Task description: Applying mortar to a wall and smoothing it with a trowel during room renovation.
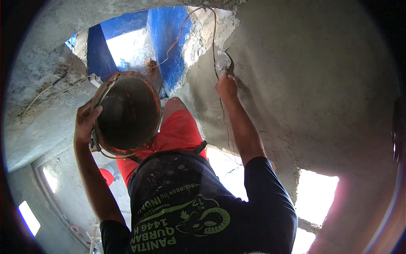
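My left hand point(87, 120) grips the rim of a dark, round bucket point(127, 112), stained orange-brown along its edge. The bucket is tilted, with its mouth toward me, and its inside is dark grey. My right hand point(227, 86) is raised and closed around a small shiny, pale tool point(222, 60) with a rounded end. That tool is at the grey plastered wall point(270, 84), beside a hanging brown cable point(215, 38); its exact kind is hard to make out.
A blue-painted recess point(167, 40) with a bright opening lies beyond the bucket. Rough broken plaster point(203, 36) borders it. Loose wires point(46, 91) run along the left wall. A red object point(107, 176) is low at left. Bright openings point(315, 194) show at lower right.
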Demonstrator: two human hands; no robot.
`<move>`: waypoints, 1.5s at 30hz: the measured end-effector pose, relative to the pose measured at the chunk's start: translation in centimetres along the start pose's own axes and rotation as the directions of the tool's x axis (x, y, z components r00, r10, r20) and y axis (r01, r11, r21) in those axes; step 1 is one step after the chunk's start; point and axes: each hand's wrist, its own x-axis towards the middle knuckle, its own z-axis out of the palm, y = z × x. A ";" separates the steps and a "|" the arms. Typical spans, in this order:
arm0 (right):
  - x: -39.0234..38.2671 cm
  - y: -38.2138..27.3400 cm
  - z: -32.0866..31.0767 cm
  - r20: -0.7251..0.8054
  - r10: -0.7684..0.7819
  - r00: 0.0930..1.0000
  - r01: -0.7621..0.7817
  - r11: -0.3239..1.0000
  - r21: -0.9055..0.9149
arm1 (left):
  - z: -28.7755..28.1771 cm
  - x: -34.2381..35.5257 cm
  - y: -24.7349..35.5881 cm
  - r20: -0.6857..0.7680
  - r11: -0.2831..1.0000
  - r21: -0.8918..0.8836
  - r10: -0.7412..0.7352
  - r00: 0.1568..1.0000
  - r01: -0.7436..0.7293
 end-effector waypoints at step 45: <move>-5.8 -0.9 -6.0 0.424 0.043 0.905 0.210 0.821 -0.531 | -0.9 -1.5 -0.2 -0.029 0.986 0.169 0.004 1.000 0.001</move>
